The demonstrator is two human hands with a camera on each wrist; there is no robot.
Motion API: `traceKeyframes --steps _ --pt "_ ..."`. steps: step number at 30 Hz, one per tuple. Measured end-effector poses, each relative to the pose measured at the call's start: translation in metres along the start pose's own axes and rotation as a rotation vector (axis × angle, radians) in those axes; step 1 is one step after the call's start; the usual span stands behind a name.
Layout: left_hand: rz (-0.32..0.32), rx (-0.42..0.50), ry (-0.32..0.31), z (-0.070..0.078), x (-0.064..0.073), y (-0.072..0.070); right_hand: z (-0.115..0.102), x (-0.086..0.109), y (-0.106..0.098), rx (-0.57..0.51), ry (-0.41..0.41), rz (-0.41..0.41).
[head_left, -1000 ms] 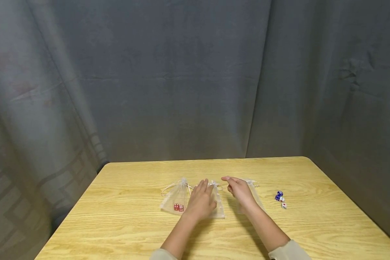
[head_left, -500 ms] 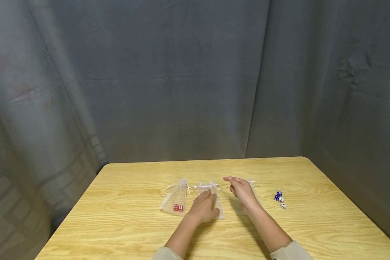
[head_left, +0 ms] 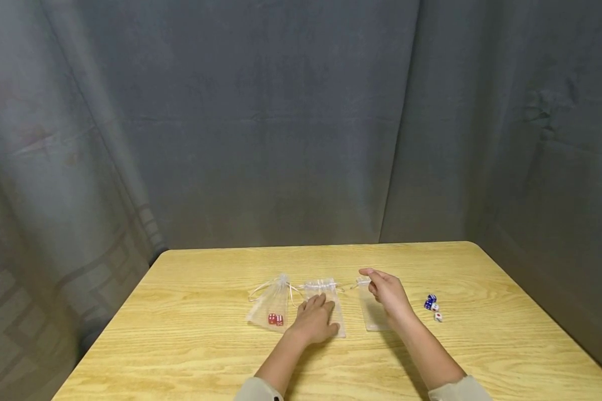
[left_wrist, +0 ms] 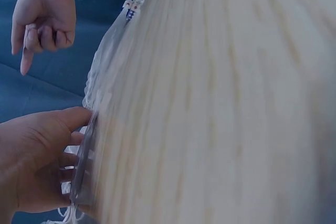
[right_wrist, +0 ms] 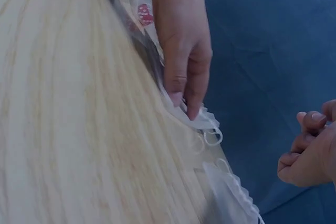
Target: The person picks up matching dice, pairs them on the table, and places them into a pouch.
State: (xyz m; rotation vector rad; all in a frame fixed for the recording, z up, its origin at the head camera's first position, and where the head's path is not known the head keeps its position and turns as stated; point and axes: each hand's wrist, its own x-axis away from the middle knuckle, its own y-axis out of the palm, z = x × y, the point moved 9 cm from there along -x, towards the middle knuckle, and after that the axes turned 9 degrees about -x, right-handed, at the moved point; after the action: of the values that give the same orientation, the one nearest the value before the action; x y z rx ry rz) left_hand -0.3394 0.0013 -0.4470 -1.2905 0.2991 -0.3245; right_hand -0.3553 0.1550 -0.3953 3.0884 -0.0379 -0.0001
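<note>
My left hand (head_left: 315,320) rests on the middle sheer white drawstring bag (head_left: 321,286), its fingers spread. In the right wrist view its thumb and fingertips (right_wrist: 193,109) touch the bag near the gathered top. Over the right-hand drawstring bag (head_left: 373,313), which lies flat, my right hand (head_left: 390,292) hovers with loosely curled fingers and the thumb stretched out. Nothing shows between those fingers in the left wrist view, where the hand (left_wrist: 44,17) hangs above the table. A third drawstring bag (head_left: 275,301), cinched at its neck, lies at left with red dice (head_left: 276,319) inside.
Blue dice (head_left: 429,302) and white dice (head_left: 437,312) sit in a small cluster right of the bags. The wooden table (head_left: 205,334) ends at a back edge, with a grey curtain (head_left: 261,167) behind it.
My left hand has come down and back from the middle bag's top onto its body. My right hand has shifted right, showing more of the right-hand bag. The dice have not moved.
</note>
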Motion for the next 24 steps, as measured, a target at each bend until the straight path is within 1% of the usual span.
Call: traceKeyframes --steps 7,12,17,24 --pt "-0.012 0.006 0.008 -0.002 0.0 0.002 -0.008 -0.003 -0.02 -0.028 -0.019 0.035" --pt "-0.036 0.001 0.003 -0.002 0.001 0.004 -0.017 -0.001 -0.036 -0.027 -0.033 0.026" --pt "-0.044 -0.002 0.004 -0.001 0.0 0.005 -0.023 0.001 -0.058 -0.007 -0.048 0.028" --pt "-0.044 -0.038 0.01 0.001 -0.001 0.008 -0.024 0.0 -0.093 -0.001 -0.042 0.094"
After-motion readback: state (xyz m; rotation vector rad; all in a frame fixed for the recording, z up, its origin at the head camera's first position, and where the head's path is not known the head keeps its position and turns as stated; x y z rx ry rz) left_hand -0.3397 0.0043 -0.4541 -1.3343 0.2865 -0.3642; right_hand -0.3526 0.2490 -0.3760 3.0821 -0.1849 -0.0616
